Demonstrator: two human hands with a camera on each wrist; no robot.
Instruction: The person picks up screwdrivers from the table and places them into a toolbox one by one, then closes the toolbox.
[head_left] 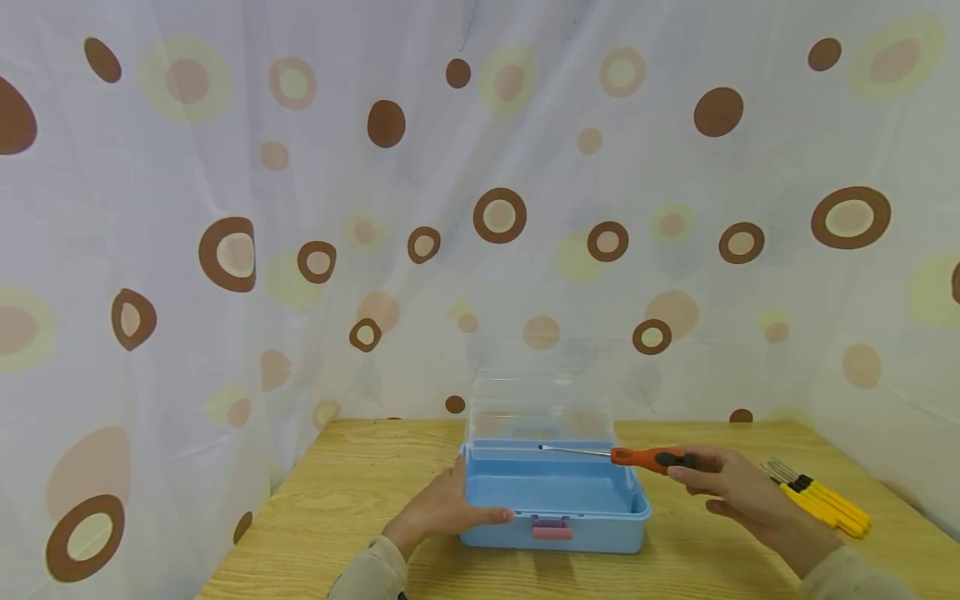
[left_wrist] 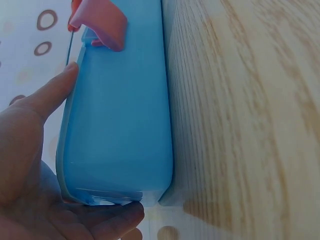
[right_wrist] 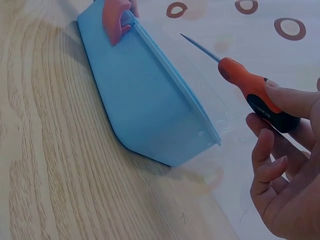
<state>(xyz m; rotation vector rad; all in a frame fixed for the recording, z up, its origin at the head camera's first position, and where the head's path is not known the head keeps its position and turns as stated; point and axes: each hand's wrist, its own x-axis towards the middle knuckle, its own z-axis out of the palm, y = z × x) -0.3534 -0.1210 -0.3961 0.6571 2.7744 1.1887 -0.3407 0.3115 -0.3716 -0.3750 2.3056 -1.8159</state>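
A light-blue plastic toolbox (head_left: 600, 534) with a pink latch (head_left: 552, 532) stands on the table, its transparent lid (head_left: 540, 408) raised at the back. My left hand (head_left: 442, 507) holds its front left corner, thumb along the front rim and fingers against the left end. In my right hand (head_left: 738, 492) is a flat-blade screwdriver (head_left: 637, 457), gripped by its orange and black handle. Its shaft points left above the toolbox's opening. The right wrist view shows thumb and fingers around the screwdriver's handle (right_wrist: 245, 85), with the tip apart from the toolbox (right_wrist: 135, 95).
Several thin tools with yellow handles (head_left: 828, 502) lie together at the right of the wooden table (head_left: 330, 508), beyond my right hand. A white curtain (head_left: 420, 183) with brown and green circles hangs behind the table and along its sides.
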